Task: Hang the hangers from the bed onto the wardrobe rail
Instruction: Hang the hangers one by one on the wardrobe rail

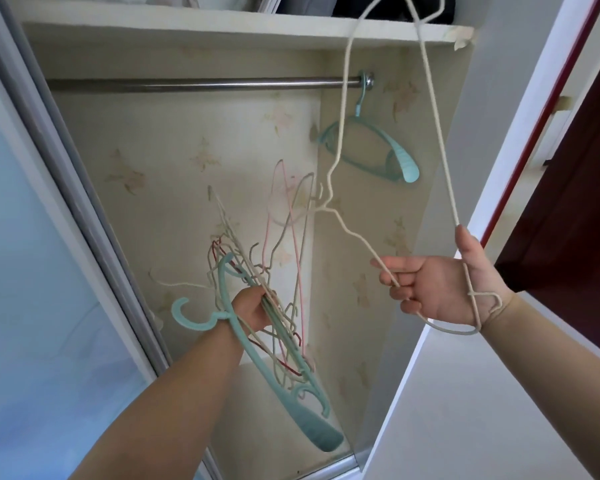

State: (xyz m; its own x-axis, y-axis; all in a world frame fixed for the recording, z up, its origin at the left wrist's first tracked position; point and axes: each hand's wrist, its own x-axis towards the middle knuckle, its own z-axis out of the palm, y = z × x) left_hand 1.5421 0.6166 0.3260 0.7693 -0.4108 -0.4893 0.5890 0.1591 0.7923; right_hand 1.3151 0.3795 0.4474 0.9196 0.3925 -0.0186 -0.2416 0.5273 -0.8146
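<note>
I stand in front of the open wardrobe, and its metal rail (201,84) runs across the top. One teal plastic hanger (373,150) hangs at the rail's right end. My left hand (253,311) grips a bundle of hangers (281,306): thin wire ones in cream, pink and red, plus a thick teal plastic hanger (274,382). My right hand (440,289) holds a cream wire hanger (345,109) by its lower end. This hanger reaches up past the rail and the shelf edge, and its far end is cut off at the top of the view.
A shelf (243,27) sits above the rail with dark and light items on it. A sliding mirrored door (39,271) borders the left side. The white wardrobe side panel (465,393) and a dark red door (575,209) are at the right.
</note>
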